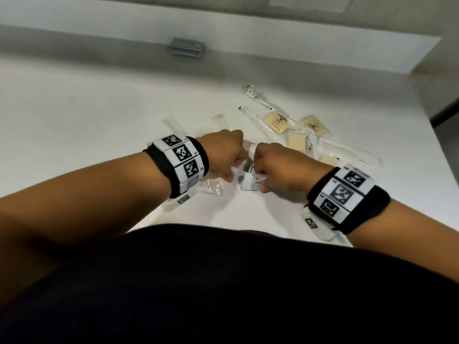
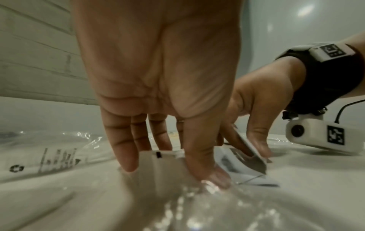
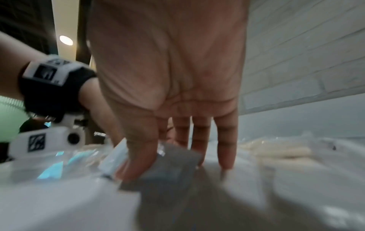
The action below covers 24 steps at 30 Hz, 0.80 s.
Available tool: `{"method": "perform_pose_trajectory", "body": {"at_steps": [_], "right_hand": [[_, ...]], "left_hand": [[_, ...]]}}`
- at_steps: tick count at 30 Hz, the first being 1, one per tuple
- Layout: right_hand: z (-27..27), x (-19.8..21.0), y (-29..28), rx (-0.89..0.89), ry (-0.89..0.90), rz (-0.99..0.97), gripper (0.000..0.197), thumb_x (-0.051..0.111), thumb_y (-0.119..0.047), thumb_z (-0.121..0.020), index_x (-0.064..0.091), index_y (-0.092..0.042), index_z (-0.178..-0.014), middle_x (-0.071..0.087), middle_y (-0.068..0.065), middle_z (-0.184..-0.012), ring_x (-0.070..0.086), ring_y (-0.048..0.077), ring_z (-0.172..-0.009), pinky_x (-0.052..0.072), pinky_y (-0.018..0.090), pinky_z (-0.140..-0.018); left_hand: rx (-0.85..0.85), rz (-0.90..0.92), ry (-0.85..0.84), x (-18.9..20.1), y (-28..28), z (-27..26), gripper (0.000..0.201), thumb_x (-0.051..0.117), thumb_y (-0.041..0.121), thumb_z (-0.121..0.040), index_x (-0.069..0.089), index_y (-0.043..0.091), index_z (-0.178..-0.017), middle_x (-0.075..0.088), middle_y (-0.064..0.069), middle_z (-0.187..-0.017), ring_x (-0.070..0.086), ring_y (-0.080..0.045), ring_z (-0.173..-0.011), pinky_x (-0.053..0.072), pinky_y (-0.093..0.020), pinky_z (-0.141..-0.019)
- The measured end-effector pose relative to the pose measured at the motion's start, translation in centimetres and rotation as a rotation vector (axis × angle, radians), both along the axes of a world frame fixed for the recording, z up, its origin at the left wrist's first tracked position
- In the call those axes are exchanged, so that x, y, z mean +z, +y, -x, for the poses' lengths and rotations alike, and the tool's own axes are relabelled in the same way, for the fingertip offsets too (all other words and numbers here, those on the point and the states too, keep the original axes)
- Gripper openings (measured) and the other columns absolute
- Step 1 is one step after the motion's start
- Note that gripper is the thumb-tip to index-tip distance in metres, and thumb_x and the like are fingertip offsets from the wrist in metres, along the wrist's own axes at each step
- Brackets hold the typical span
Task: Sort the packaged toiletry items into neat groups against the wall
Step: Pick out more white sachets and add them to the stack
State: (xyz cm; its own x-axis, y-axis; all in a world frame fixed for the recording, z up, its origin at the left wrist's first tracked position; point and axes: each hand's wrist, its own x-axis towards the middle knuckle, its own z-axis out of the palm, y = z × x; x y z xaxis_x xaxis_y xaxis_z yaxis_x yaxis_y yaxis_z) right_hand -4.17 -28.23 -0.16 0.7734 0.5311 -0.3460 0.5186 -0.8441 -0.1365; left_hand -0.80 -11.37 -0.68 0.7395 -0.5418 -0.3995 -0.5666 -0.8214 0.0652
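My two hands meet over the white counter (image 1: pixel 87 115). My right hand (image 1: pixel 260 184) pinches a flat grey sachet (image 3: pixel 168 168) between thumb and fingers, tilted up off the counter (image 2: pixel 250 156). My left hand (image 1: pixel 232 173) points its fingers down and pinches a white packet (image 2: pixel 158 156) between thumb and fingers. More white printed sachets (image 1: pixel 249 181) lie between the hands. A stack of grey sachets (image 1: pixel 187 47) stands against the wall. Yellow soap packets (image 1: pixel 275 122) and clear toothbrush packets (image 1: pixel 258 98) lie scattered on the right.
Clear plastic packets (image 1: pixel 173 125) lie beyond my left wrist, and another clear packet (image 1: pixel 211 186) lies under it. The wall ledge (image 1: pixel 298 53) runs along the back. The counter's right edge (image 1: pixel 437 135) is close to the scattered pile.
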Motion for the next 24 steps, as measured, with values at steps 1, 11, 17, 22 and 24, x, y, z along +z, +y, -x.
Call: {"method": "perform_pose_trajectory", "body": {"at_steps": [1, 11, 17, 22, 24], "right_hand": [[0.4, -0.1, 0.3, 0.001, -0.026, -0.021, 0.038, 0.073, -0.025, -0.076, 0.063, -0.020, -0.112, 0.049, 0.000, -0.113, 0.051, 0.023, -0.098, 0.050, 0.037, -0.079], [1.9, 0.3, 0.1, -0.094, 0.113, -0.031, 0.050, 0.052, -0.009, -0.091, 0.037, -0.022, -0.137, 0.061, 0.005, -0.113, 0.060, 0.026, -0.095, 0.048, 0.035, -0.075], [0.9, 0.8, -5.8, -0.259, -0.083, -0.092, 0.008, 0.048, -0.022, -0.094, 0.048, -0.018, -0.101, 0.054, 0.004, -0.104, 0.049, 0.022, -0.087, 0.038, 0.032, -0.072], [2.1, -0.2, -8.3, -0.348, 0.035, -0.063, 0.052, 0.045, -0.020, -0.095, 0.030, -0.010, -0.144, 0.047, 0.010, -0.137, 0.050, 0.029, -0.118, 0.041, 0.039, -0.101], [2.9, -0.4, -7.8, -0.212, 0.100, -0.085, 0.061, 0.045, -0.020, -0.097, 0.018, -0.011, -0.151, 0.031, 0.008, -0.153, 0.031, 0.025, -0.139, 0.023, 0.042, -0.116]], "left_hand": [[0.008, 0.004, -0.013, -0.2, -0.1, 0.0, 0.038, 0.081, 0.031, -0.070, 0.064, 0.017, -0.101, 0.046, -0.006, -0.116, 0.052, -0.027, -0.102, 0.049, -0.038, -0.081], [0.221, 0.010, 0.138, -0.9, 0.0, -0.4, 0.049, 0.077, 0.032, -0.075, 0.042, 0.024, -0.108, 0.058, 0.004, -0.096, 0.056, -0.019, -0.087, 0.044, -0.032, -0.073], [0.173, -0.009, 0.078, 0.8, 0.0, -0.8, 0.030, 0.062, 0.044, -0.085, 0.042, 0.023, -0.079, 0.051, 0.003, -0.087, 0.050, -0.019, -0.082, 0.039, -0.031, -0.070], [0.144, 0.200, -0.086, 1.7, -3.4, -2.2, 0.033, 0.054, 0.042, -0.092, 0.058, 0.011, -0.101, 0.054, -0.006, -0.111, 0.053, -0.025, -0.108, 0.040, -0.031, -0.085], [0.063, 0.222, -0.053, 1.4, -5.4, -2.7, 0.042, 0.054, 0.041, -0.093, 0.058, 0.010, -0.121, 0.044, -0.002, -0.143, 0.041, -0.021, -0.130, 0.034, -0.031, -0.104]]}}
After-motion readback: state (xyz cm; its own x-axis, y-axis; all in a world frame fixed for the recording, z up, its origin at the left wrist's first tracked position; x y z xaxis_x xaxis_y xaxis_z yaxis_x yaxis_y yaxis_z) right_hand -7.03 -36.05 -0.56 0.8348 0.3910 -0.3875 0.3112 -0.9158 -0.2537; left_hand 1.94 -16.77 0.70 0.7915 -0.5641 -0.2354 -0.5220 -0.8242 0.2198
